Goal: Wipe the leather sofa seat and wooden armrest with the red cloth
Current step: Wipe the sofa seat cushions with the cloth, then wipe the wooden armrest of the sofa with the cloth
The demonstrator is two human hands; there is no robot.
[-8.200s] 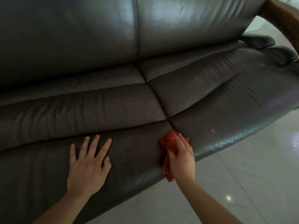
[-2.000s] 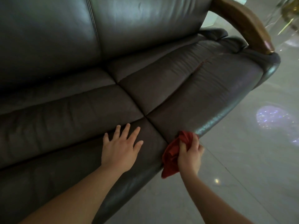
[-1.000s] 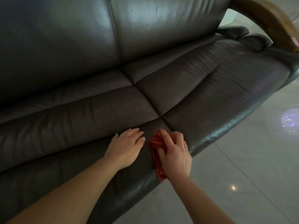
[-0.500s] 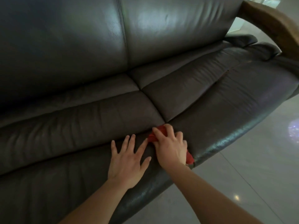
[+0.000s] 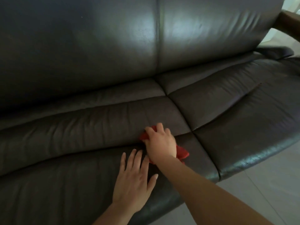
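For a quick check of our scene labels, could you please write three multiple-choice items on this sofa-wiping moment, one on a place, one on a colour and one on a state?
1. Where is the cloth?
A. on the floor
B. on the sofa seat, under the right hand
C. on the wooden armrest

2. What colour is the cloth?
A. red
B. blue
C. white

3. How is the left hand?
A. gripping the cloth
B. lifted off the sofa
C. flat and spread on the seat, holding nothing

Key:
1 B: the right hand presses the red cloth onto the leather sofa seat, far from the wooden armrest.
2 A: red fabric shows at both sides of that hand.
3 C: the left hand lies with open fingers on the leather beside the cloth.
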